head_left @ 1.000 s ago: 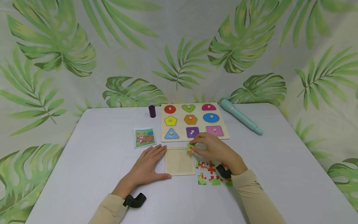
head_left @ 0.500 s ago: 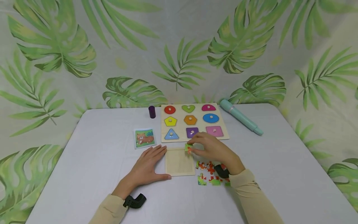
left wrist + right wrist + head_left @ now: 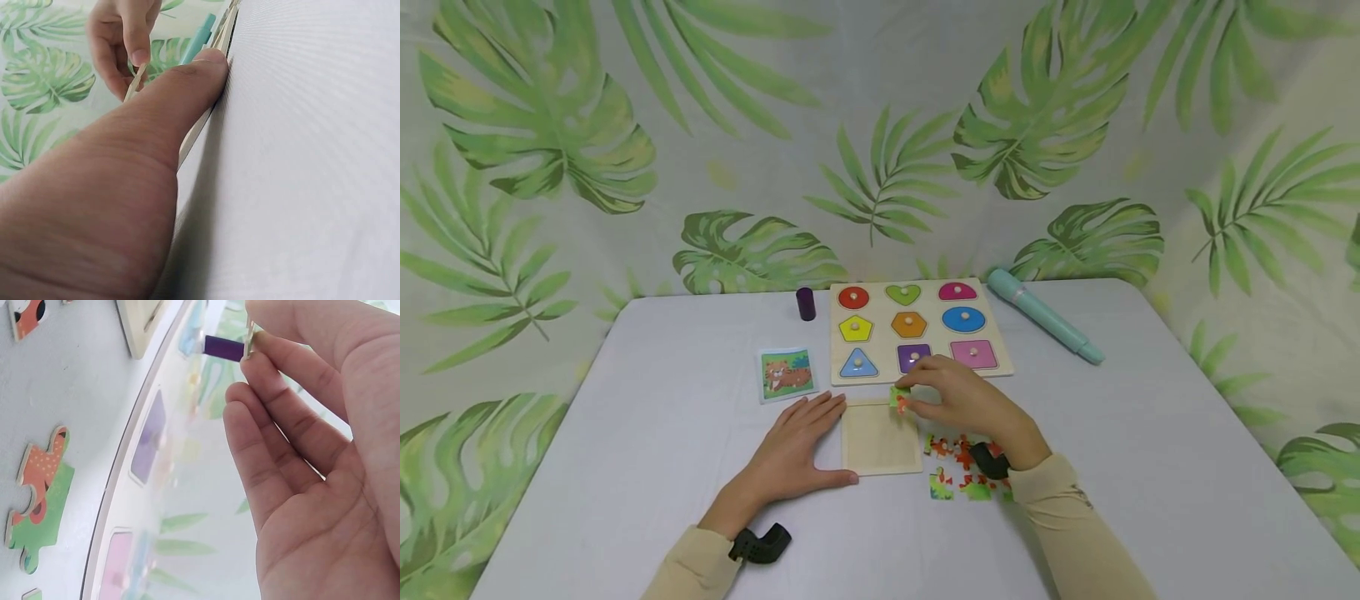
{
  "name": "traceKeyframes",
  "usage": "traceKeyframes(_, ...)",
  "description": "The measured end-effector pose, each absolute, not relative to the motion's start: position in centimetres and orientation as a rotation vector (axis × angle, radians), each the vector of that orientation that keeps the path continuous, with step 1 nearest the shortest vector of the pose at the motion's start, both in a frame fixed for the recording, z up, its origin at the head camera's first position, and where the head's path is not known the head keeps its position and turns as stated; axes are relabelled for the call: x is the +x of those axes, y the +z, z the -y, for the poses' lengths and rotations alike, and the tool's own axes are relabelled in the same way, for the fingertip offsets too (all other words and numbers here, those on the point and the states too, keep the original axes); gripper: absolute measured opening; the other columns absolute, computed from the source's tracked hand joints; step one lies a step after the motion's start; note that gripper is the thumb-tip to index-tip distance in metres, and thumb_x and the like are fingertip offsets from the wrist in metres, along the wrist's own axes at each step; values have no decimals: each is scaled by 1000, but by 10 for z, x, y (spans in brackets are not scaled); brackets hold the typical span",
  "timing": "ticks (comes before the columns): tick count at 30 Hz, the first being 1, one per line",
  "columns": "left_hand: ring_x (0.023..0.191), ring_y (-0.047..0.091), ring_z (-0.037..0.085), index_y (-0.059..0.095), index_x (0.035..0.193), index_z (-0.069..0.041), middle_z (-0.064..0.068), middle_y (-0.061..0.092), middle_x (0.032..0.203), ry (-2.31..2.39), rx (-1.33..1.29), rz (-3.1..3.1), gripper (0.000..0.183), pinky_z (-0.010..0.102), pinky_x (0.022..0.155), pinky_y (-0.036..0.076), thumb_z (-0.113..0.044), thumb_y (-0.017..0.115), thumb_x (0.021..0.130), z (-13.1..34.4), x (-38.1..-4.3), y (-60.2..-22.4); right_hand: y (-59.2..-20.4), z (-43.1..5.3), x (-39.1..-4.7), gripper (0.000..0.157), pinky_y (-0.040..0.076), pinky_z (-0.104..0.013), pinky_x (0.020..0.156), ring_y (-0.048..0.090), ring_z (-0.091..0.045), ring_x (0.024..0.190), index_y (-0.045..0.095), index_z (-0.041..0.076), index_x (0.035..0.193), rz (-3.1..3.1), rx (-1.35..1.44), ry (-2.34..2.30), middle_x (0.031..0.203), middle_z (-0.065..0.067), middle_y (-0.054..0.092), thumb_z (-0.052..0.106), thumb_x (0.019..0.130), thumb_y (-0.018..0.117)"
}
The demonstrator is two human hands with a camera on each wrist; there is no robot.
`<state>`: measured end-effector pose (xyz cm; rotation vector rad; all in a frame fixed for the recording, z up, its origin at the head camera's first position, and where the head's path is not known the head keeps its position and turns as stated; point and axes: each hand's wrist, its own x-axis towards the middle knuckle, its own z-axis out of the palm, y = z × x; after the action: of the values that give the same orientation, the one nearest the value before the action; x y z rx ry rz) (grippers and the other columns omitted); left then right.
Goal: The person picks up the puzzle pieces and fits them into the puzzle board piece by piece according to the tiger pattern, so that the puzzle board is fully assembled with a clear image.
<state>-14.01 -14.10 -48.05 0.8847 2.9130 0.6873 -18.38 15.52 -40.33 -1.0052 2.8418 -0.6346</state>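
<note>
Between the thumb and fingertips of my right hand [image 3: 967, 404] I pinch a green-and-orange puzzle piece [image 3: 898, 397], the gap no wider than the piece's thin edge; my other fingers curve loosely beside it. Right below these fingers is the far edge of a square wooden tray [image 3: 880, 440], the piece hovering over it toward the right corner. Across the tray, my left hand [image 3: 797, 448] rests palm down, fingers straight, thumb spread wide; its forefinger touches the tray near the far left corner and its thumb the near left one. Under my right wrist, nearer me than the pinching fingers, lie loose pieces [image 3: 942, 484], some hidden by a black wrist unit [image 3: 988, 461]. Just beyond my right fingers is a shape board [image 3: 880, 332] with nine knobbed shapes. Just past my left fingertips lies a tiger card [image 3: 787, 374]. Farther out are a dark purple cylinder [image 3: 806, 304], beyond the card, and a teal pen-shaped stick [image 3: 1045, 315], slanting right of the board.
</note>
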Motion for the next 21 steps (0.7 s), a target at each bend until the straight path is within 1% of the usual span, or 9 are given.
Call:
traceKeyframes(7, 156, 29, 25, 41, 159, -11, 4, 39, 165, 685, 896, -2918, 107, 53, 127, 23, -74, 74, 78, 141, -140, -482, -405, -152, -185, 31, 59, -36, 95, 62, -18, 107, 76, 17, 123, -2844, -1019, -610, 116, 2, 70, 27, 94, 77)
traceKeyframes(15, 156, 29, 24, 41, 159, -11, 4, 38, 166, 685, 901, -2911, 108, 54, 127, 23, -76, 72, 79, 139, -141, -483, -400, -149, -185, 30, 59, -34, 89, 62, -20, 100, 76, 14, 122, -2829, -1064, -648, 108, 1, 70, 23, 93, 78)
traceKeyframes(21, 156, 29, 25, 42, 159, -11, 4, 39, 165, 692, 889, -2922, 108, 54, 127, 24, -76, 72, 78, 140, -140, -482, -398, -147, -187, 31, 58, -35, 94, 64, -20, 106, 76, 15, 123, -2823, -1054, -641, 112, 1, 70, 24, 93, 78)
